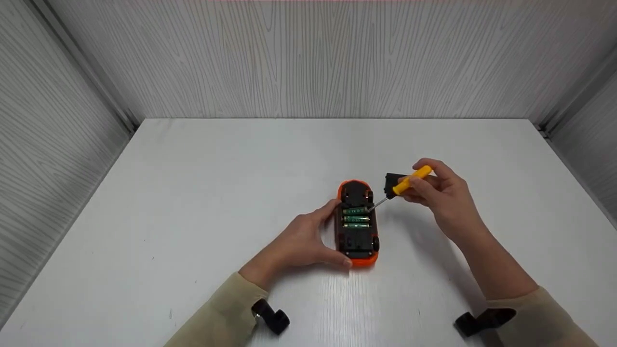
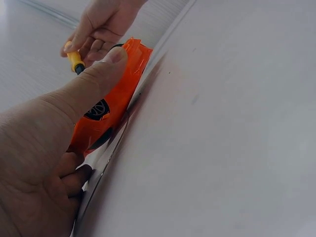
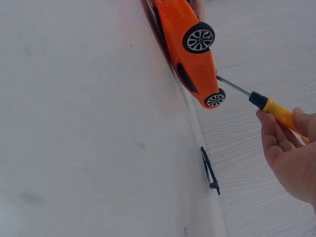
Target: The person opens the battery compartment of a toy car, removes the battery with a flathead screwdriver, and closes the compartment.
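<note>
An orange toy car (image 1: 365, 262) lies upside down on the table, its black underside facing up. Three green batteries (image 1: 356, 219) sit side by side in its open compartment. My left hand (image 1: 301, 241) grips the car from the left, thumb at the near end and fingers along the far left side. Between the thumb and fingers of my right hand (image 1: 446, 193) is a yellow-handled screwdriver (image 1: 412, 180). Its metal tip reaches the right end of the farthest battery, which looks slightly tilted. A black cover (image 1: 391, 184) lies on the table behind the screwdriver, partly hidden by the right hand.
The white table (image 1: 217, 168) is bounded by a wood-grain panel (image 1: 308, 58) at the back and further panels at both sides. Black camera mounts (image 1: 272, 318) sit at the wrists, over beige sleeves (image 1: 221, 308).
</note>
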`<state>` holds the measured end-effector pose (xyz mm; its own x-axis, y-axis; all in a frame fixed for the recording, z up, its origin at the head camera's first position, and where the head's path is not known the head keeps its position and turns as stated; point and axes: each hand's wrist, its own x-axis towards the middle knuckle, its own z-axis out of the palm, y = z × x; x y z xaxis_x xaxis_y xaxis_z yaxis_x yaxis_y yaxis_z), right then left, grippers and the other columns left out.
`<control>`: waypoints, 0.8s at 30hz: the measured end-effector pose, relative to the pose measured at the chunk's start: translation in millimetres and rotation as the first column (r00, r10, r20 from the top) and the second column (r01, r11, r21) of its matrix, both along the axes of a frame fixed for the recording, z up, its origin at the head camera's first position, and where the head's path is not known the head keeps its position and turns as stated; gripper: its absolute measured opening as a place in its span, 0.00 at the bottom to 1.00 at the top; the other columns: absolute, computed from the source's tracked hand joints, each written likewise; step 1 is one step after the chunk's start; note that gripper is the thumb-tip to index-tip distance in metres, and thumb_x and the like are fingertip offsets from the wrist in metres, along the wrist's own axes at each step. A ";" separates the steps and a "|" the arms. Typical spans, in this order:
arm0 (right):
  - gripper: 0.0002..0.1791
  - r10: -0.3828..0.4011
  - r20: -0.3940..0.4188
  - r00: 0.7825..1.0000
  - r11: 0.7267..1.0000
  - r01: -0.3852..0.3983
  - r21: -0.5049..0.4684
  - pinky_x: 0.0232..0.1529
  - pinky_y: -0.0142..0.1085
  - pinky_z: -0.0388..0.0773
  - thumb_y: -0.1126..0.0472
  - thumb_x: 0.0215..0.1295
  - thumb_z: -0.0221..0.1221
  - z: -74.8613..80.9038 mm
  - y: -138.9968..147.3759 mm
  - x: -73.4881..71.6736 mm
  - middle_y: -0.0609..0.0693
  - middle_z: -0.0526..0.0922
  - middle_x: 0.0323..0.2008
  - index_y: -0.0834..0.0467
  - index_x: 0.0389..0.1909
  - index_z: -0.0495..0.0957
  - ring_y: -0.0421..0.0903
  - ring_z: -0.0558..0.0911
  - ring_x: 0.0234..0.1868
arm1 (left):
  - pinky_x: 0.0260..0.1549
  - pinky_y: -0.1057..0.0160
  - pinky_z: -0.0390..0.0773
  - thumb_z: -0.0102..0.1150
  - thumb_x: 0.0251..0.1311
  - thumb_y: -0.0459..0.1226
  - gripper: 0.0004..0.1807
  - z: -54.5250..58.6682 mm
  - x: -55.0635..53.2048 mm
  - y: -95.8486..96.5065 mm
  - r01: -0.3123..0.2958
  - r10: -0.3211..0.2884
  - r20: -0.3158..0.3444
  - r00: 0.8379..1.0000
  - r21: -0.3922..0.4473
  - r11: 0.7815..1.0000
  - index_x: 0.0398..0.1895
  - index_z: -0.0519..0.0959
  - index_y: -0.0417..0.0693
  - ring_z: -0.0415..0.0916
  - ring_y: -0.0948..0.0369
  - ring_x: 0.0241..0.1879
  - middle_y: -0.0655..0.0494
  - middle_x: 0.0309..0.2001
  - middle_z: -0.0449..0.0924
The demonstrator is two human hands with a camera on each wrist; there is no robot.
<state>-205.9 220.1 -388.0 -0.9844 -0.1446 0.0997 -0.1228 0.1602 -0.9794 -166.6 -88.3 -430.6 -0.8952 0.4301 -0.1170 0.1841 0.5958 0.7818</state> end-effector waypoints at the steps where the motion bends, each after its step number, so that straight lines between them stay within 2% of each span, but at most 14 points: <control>1: 0.16 0.002 -0.001 1.000 1.000 -0.002 0.001 0.52 0.39 0.86 0.55 0.79 0.62 -0.2 0.0 -0.1 0.60 0.87 0.50 0.55 0.61 0.75 0.51 0.89 0.49 | 0.75 0.56 0.62 0.88 0.37 0.59 0.73 0.0 0.0 -0.1 0.000 0.000 -0.001 1.000 -0.002 1.000 0.87 0.52 0.66 0.60 0.63 0.77 0.60 0.80 0.63; 13: 0.17 0.003 -0.005 1.000 1.000 -0.002 0.016 0.52 0.39 0.86 0.55 0.79 0.62 -0.7 -0.3 -0.5 0.59 0.87 0.51 0.55 0.62 0.75 0.52 0.88 0.49 | 0.75 0.56 0.63 0.88 0.37 0.61 0.73 -0.7 -0.4 -0.4 0.008 -0.008 -0.017 1.000 -0.001 1.000 0.87 0.52 0.67 0.61 0.64 0.76 0.61 0.79 0.63; 20: 0.15 0.017 -0.015 1.000 1.000 -0.017 -0.001 0.51 0.39 0.86 0.57 0.80 0.61 -1.3 0.8 -0.9 0.59 0.87 0.50 0.56 0.62 0.75 0.51 0.89 0.47 | 0.75 0.57 0.62 0.89 0.36 0.59 0.75 0.3 1.0 -0.9 0.007 -0.007 0.002 1.000 0.031 0.999 0.88 0.51 0.60 0.60 0.63 0.78 0.58 0.80 0.62; 24: 0.16 0.019 -0.022 1.000 1.000 -0.019 0.004 0.51 0.38 0.86 0.57 0.80 0.61 -1.8 1.2 -0.9 0.59 0.87 0.50 0.56 0.62 0.75 0.51 0.89 0.46 | 0.75 0.57 0.62 0.89 0.36 0.59 0.76 0.4 0.6 -0.5 0.008 -0.008 0.000 1.000 0.027 1.000 0.88 0.51 0.59 0.59 0.62 0.78 0.57 0.81 0.62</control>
<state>-206.8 221.3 -389.8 -0.9791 -0.1633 0.1209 -0.1474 0.1615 -0.9758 -166.1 -88.8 -430.3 -0.8915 0.4406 -0.1055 0.1886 0.5727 0.7978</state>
